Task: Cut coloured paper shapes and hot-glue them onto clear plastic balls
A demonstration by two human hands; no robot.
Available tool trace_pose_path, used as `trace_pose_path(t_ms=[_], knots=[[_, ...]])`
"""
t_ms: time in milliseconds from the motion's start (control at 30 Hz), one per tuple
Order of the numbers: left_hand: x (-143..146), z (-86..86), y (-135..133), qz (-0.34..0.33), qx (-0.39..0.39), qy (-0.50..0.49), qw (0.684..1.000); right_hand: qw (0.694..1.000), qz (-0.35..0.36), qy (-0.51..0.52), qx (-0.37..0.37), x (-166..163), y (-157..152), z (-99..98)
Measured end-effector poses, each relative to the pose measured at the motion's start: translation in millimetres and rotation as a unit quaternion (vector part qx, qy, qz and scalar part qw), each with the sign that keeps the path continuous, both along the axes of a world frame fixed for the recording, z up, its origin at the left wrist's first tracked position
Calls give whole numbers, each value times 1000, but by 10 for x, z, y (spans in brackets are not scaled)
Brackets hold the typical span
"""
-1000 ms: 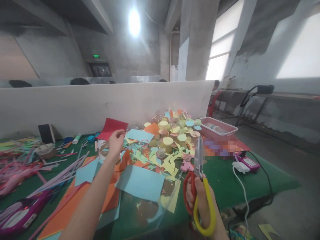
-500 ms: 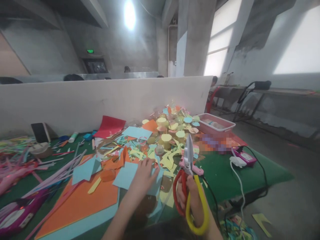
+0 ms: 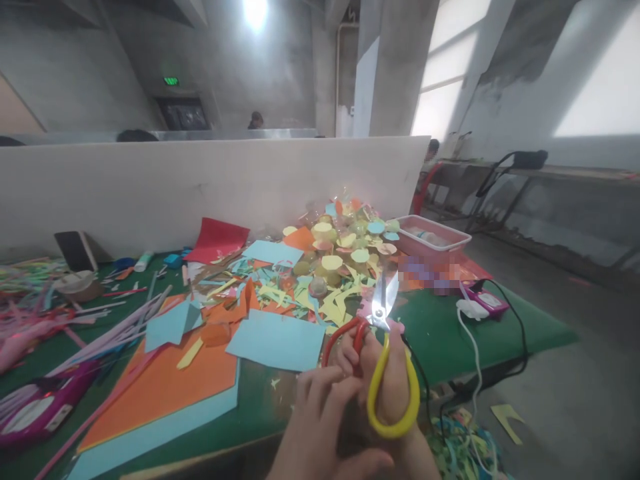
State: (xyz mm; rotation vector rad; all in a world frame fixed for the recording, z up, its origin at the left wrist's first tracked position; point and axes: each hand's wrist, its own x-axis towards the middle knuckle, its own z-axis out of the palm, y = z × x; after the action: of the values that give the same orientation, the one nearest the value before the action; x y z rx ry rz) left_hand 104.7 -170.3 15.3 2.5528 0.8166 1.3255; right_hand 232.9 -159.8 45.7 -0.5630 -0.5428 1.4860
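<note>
In my right hand [image 3: 393,380] is a pair of scissors [image 3: 380,313] with one red and one yellow handle, the blades pointing away from me and slightly parted. My left hand [image 3: 320,417] is just left of the right one, fingers bent and spread, with nothing visible in it. Its fingertips come close to the right hand; whether they touch is unclear. Beyond the left hand a light blue paper sheet [image 3: 277,339] lies flat on the green table. Behind the scissors, a pink tool [image 3: 365,308] is partly hidden.
Paper scraps [image 3: 340,303] and a heap of round-topped paper pieces [image 3: 333,262] cover the middle. A pink basket [image 3: 435,241] stands at back right, with a purple corded device [image 3: 493,303] nearer. Orange sheets [image 3: 170,383] lie left. A white partition [image 3: 210,180] closes the back.
My left hand has come off the blue sheet and drawn back toward me, beside the right hand. The scissors' blades have parted further. Yellow and blue paper near the table's front edge is out of sight.
</note>
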Motion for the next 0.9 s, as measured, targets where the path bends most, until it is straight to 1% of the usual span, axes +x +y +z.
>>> trace_pose_path(t_ms=[33,100,167,200,300,367,433,533,633,700,733,800,867,900], knots=[[19,-14,8,3,41,29,999,1000,10,13,-5,7,7,-9],[64,-45,16,33,86,52,994,999,11,37,-11,19,16,-21],[99,-85,9,53,96,52,993,999,-5,48,-8,23,20,-22],[108,-106,4,50,95,56,993,999,-8,47,-3,23,20,-20],[86,-126,-2,-2,78,88,993,999,-18,40,3,32,21,-8],[45,-87,2,-38,50,96,993,998,-43,42,-3,56,29,-9],[2,-19,-1,-54,3,77,996,996,-74,48,-5,95,43,-21],[-21,64,-43,-62,-74,15,995,993,-107,41,5,161,65,-41],[48,61,-128,-43,-166,-41,984,989,-147,28,10,201,74,-39],[142,22,-185,-27,-264,-58,962,985,-169,19,7,205,71,-27],[196,-1,-207,-33,-317,-63,946,985,-170,10,7,199,68,-22],[295,-41,-225,-71,-407,-67,908,986,-167,-15,9,173,59,-16],[355,-60,-208,-105,-463,-64,878,985,-171,-33,11,137,50,-24],[366,-58,-190,-109,-481,-56,868,984,-174,-41,13,121,47,-37]])
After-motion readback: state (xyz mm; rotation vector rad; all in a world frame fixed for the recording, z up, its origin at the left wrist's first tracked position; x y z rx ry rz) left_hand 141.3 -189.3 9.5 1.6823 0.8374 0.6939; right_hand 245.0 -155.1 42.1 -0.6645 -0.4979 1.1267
